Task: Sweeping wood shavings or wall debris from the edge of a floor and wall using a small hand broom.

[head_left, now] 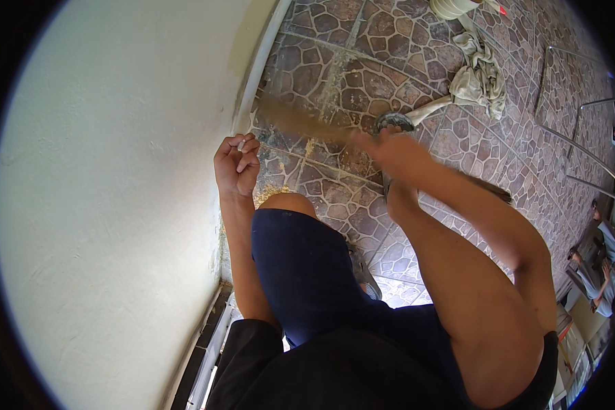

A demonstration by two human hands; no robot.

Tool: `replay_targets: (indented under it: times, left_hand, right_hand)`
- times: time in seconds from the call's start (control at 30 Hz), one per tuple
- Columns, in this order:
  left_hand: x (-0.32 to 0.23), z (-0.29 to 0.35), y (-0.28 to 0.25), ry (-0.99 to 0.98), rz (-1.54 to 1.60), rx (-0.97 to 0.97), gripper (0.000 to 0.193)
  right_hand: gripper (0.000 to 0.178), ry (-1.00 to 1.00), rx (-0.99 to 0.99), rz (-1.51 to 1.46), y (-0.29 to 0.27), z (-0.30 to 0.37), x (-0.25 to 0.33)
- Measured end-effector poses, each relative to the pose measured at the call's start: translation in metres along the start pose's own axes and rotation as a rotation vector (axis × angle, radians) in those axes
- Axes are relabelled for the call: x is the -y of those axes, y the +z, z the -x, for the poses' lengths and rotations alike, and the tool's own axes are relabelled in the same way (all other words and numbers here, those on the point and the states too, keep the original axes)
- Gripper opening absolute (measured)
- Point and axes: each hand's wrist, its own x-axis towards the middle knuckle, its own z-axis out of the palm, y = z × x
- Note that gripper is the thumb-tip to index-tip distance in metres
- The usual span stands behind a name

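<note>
My left hand point(238, 164) is raised beside the white wall point(116, 164), its fingers curled in. A small pale spot shows at the fingertips; whether it is a held piece or a nail, I cannot tell. Farther right, my right hand point(393, 154) is closed around one end of a long brown stick-like tool point(301, 123). The tool is smeared by motion and points left toward the foot of the wall, above the floor. Its far end is too blurred to name. Yellowish crumbs point(272, 194) lie on the floor by my left knee.
Stone-patterned floor tiles point(451, 147) carry pale dusty smears. A dark round object point(394, 122) sits just beyond my right hand. Farther off lie a crumpled pale cloth point(478, 78) and a cream container point(453, 7). Metal tube frames point(581, 140) and seated people point(605, 273) are at the right.
</note>
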Motion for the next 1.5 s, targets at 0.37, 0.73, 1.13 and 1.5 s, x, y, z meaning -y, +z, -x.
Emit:
replay_targets:
  times: [0.37,0.73,1.13,1.5]
  left_hand:
    - [-0.002,0.006,-0.005,0.000,0.004,0.019,0.012]
    - [-0.006,0.006,-0.004,0.026,0.023,0.036,0.011]
    - [0.003,0.004,-0.003,0.023,0.027,0.004,0.011]
    - [0.009,0.000,-0.001,0.029,0.006,-0.013,0.004]
  right_hand:
    - [0.047,0.093,-0.311,0.046,-0.087,0.029,-0.061]
    - [0.055,0.184,-0.235,-0.157,-0.039,-0.099,-0.003]
    - [0.060,-0.425,0.075,0.036,-0.011,0.030,0.005]
    - [0.077,0.277,-0.646,-0.249,-0.124,-0.046,-0.152]
